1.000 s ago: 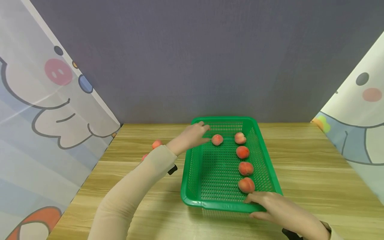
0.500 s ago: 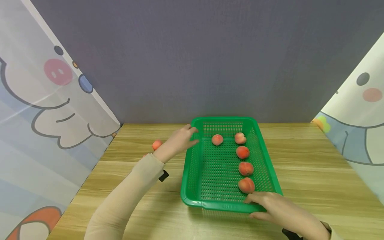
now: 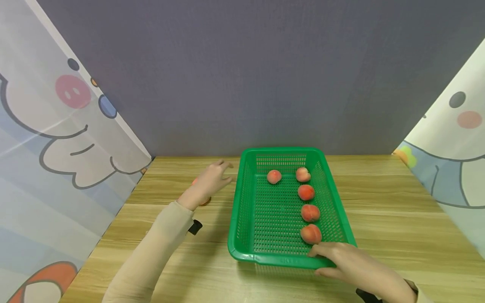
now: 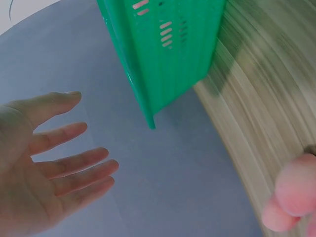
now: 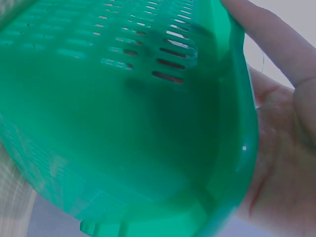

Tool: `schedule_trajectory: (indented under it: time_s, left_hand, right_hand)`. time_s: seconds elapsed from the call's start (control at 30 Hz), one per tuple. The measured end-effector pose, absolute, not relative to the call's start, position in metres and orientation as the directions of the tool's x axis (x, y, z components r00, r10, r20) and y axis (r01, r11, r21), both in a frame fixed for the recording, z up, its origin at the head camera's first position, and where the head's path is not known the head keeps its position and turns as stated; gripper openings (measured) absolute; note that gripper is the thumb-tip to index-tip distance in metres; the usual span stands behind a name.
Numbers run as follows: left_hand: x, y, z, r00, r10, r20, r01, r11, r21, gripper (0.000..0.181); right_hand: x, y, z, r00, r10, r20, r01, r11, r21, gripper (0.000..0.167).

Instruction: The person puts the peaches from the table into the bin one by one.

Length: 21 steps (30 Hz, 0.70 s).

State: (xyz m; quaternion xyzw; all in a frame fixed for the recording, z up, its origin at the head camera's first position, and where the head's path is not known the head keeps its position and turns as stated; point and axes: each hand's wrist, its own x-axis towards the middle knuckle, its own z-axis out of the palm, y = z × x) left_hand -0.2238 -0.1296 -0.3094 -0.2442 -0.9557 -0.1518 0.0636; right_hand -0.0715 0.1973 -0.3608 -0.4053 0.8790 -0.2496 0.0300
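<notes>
My left hand (image 3: 209, 181) is held over the table to the left of the green plastic basket (image 3: 286, 259), its fingers spread with nothing in them. In the left wrist view, several peaches (image 4: 298, 185) lie on the table; in the head view that hand and wrist mostly cover them. My right hand (image 3: 346, 261) grips the basket's near rim at the right corner, fingers over the inside and thumb outside. Within the basket, several peaches (image 3: 310, 213) form a column along the right side. One more peach (image 3: 274, 176) sits by the back wall, left of that column.
The basket stands on a wood-grain table (image 3: 394, 210). A grey wall panel (image 3: 265, 84) rises behind the table's back edge, close to the basket. Cartoon-printed sheets (image 3: 68, 139) hang at both sides.
My left hand has moved left, from over the basket's back left part to above the table. The right hand keeps its hold on the rim, and the peaches in the basket stay put.
</notes>
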Motion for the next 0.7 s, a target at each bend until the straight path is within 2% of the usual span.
schedule_trajectory:
  time_s: [0.17, 0.47, 0.7]
  left_hand:
    - [-0.221, -0.144, -0.312, -0.892, 0.413, 0.185, 0.449, 0.853, 0.266, 0.035]
    - [-0.216, -0.167, -0.319, -0.883, 0.402, 0.244, 0.456, 0.857, 0.240, 0.036]
    - [-0.213, -0.181, -0.324, -0.898, 0.374, 0.233, 0.427, 0.867, 0.255, 0.036]
  right_hand:
    - [-0.071, 0.198, -0.361, -0.673, -0.724, 0.148, -0.694, 0.551, -0.463, 0.022]
    - [-0.071, 0.198, -0.360, -0.675, -0.721, 0.154, -0.694, 0.550, -0.464, 0.021]
    - [-0.071, 0.197, -0.360, -0.675, -0.723, 0.146, -0.690, 0.550, -0.470, 0.022]
